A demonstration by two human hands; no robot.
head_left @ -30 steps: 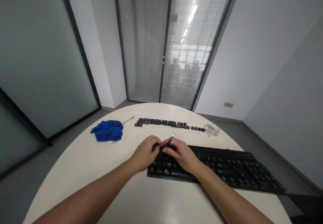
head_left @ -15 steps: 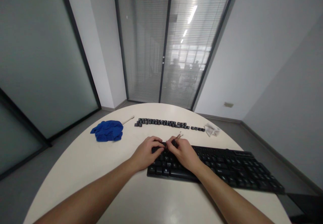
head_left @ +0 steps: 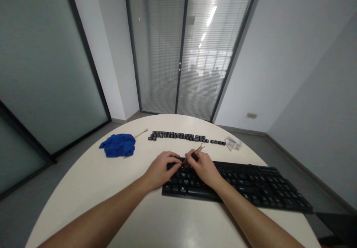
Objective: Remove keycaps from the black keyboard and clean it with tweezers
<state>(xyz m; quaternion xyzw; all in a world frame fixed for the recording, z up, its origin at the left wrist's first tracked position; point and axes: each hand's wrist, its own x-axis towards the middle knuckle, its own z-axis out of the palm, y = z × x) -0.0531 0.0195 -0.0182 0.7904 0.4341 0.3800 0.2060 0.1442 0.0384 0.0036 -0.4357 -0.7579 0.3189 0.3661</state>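
A black keyboard lies across the round white table. My left hand rests on the keyboard's upper left corner, fingers curled down onto the keys there. My right hand is just beside it, closed on a thin metal wire keycap puller whose tip points down at the keys between the two hands. A row of removed black keycaps is laid out on the table beyond the hands.
A crumpled blue cloth sits at the table's far left, with a pale stick next to it. A small clear plastic bag lies at the right end of the keycap row. Glass partitions and a blinded door stand behind.
The metal tool in my right hand has tilted from upright to slanting right, and that hand has shifted slightly. My left hand has stayed on the keyboard's corner.
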